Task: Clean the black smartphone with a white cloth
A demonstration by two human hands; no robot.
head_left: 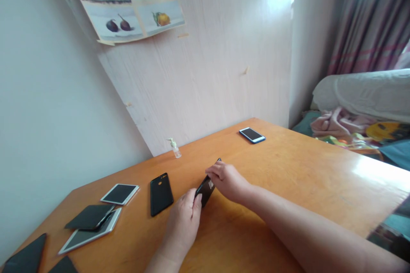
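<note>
A dark smartphone (206,188) is held tilted on edge just above the wooden table (256,239). My left hand (185,215) grips its near end, thumb against the face turned toward me. At the far end, my right hand (229,181) has its fingers closed over the upper edge, hiding part of the phone. Small light marks show on the side facing me. To the left of my hands lies a black phone case (161,194) with a round cutout near its top.
A white tablet (119,194) and a dark cover (90,216) over a larger white tablet (68,245) lie at left. Black items (27,256) sit near the front left. A pump bottle (175,149) stands by the wall; a white phone (252,135) lies at the back.
</note>
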